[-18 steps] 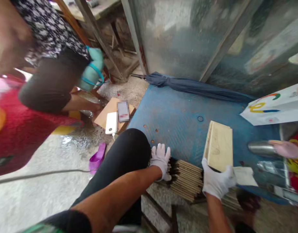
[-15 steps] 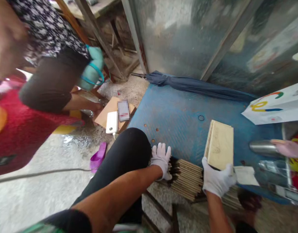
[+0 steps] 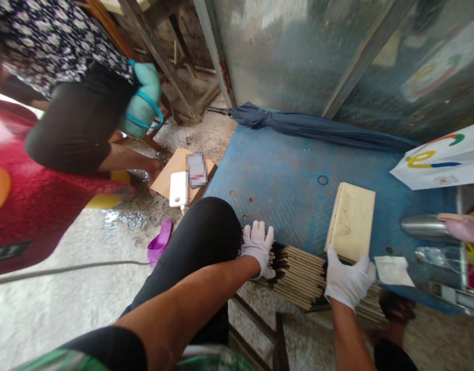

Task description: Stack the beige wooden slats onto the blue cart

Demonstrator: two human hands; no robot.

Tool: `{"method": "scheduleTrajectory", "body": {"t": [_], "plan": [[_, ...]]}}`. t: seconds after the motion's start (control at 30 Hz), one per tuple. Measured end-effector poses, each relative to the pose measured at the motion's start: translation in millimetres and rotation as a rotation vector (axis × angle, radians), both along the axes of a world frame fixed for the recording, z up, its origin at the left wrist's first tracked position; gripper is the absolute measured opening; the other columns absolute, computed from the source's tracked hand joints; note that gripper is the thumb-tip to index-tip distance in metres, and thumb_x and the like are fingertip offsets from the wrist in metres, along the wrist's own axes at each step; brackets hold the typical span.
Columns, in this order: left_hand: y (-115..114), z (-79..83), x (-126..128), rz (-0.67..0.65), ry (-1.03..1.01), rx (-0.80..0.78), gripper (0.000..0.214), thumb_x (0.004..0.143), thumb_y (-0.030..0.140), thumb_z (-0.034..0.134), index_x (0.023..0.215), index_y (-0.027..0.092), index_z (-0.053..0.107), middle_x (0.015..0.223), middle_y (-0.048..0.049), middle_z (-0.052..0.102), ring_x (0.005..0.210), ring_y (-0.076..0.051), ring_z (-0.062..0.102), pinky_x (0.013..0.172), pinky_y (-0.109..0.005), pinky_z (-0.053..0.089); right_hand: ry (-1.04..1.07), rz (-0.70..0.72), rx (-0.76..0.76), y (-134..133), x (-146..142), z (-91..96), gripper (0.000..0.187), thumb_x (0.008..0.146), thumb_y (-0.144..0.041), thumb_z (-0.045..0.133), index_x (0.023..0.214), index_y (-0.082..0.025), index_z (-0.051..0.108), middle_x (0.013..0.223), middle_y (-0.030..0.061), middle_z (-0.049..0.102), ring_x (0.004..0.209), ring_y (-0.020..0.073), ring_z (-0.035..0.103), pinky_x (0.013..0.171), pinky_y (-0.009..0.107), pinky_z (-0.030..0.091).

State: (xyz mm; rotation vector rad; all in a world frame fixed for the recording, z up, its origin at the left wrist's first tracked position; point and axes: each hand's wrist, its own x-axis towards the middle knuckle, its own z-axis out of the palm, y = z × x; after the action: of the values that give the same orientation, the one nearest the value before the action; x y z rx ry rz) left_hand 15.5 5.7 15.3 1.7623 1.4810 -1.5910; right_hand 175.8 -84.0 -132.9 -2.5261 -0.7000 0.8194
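Both my hands wear white gloves. My left hand [image 3: 257, 246] rests with fingers spread on the left end of a stack of thin wooden slats [image 3: 299, 275] lying on the near edge of a blue platform [image 3: 283, 170]. My right hand [image 3: 347, 281] grips the near end of a pale wooden block [image 3: 352, 219] that sits on the right part of the stack and on the blue surface. My black-trousered knee [image 3: 206, 232] is just left of the left hand.
A folded dark blue umbrella [image 3: 306, 126] lies along the back of the platform. A white paper bag [image 3: 441, 162], a steel flask [image 3: 422, 226] and a plastic bottle [image 3: 434, 255] are at right. Another person [image 3: 67, 103] crouches at left near a phone and power bank [image 3: 178, 188] on cardboard.
The view has shifted slightly; both hands stay on the stack and block, almost unmoved. The crouching person at left has leaned a little further back.
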Motion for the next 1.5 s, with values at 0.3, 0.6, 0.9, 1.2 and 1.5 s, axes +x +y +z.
{"method": "scheduleTrajectory", "body": {"t": [0.3, 0.6, 0.9, 1.2, 1.5], "plan": [[-2, -6.8, -5, -0.026, 0.015, 0.009, 0.145, 0.054, 0.071, 0.076, 0.159, 0.012, -0.005, 0.159, -0.0257, -0.016, 0.147, -0.046, -0.016, 0.116, -0.065, -0.006, 0.083, 0.204, -0.114, 8, 39, -16.2, 0.1, 0.069, -0.086, 0.052, 0.125, -0.003, 0.053, 0.106, 0.0245, 0.058, 0.105, 0.0407, 0.056, 0.09, 0.047, 0.049], [-3, -3.1, -3, -0.021, 0.013, 0.022, 0.144, 0.055, 0.071, 0.075, 0.159, 0.012, -0.004, 0.159, -0.0256, -0.016, 0.147, -0.045, -0.017, 0.116, -0.064, -0.007, 0.262, 0.301, -0.362, 53, 47, -22.5, 0.139, 0.052, -0.095, 0.056, 0.148, -0.001, 0.022, 0.126, 0.0307, 0.044, 0.114, 0.0433, 0.053, 0.093, 0.049, 0.046], [-1, -0.1, 0, -0.001, 0.006, 0.007, 0.142, 0.057, 0.068, 0.075, 0.159, 0.012, -0.005, 0.159, -0.0253, -0.016, 0.147, -0.045, -0.017, 0.117, -0.064, -0.006, 0.207, 0.265, -0.32, 51, 37, -29.5, 0.116, 0.056, -0.08, 0.067, 0.139, -0.006, 0.035, 0.119, 0.0272, 0.052, 0.105, 0.0393, 0.058, 0.084, 0.045, 0.049], [-5, -7.0, -6, -0.019, 0.001, 0.031, 0.144, 0.054, 0.072, 0.075, 0.159, 0.013, -0.004, 0.16, -0.0244, -0.016, 0.147, -0.046, -0.015, 0.116, -0.065, -0.007, 0.21, 0.24, -0.263, 46, 34, -32.4, 0.12, 0.054, -0.082, 0.067, 0.141, -0.006, 0.035, 0.118, 0.0268, 0.051, 0.106, 0.0397, 0.057, 0.084, 0.045, 0.049], [-5, -9.0, -9, -0.032, -0.008, 0.042, 0.146, 0.052, 0.073, 0.074, 0.159, 0.013, -0.005, 0.16, -0.0247, -0.014, 0.147, -0.048, -0.014, 0.116, -0.066, -0.006, 0.241, 0.23, -0.153, 41, 49, -22.3, 0.112, 0.059, -0.083, 0.062, 0.135, -0.005, 0.041, 0.121, 0.0252, 0.051, 0.115, 0.0415, 0.05, 0.098, 0.048, 0.043]]}}
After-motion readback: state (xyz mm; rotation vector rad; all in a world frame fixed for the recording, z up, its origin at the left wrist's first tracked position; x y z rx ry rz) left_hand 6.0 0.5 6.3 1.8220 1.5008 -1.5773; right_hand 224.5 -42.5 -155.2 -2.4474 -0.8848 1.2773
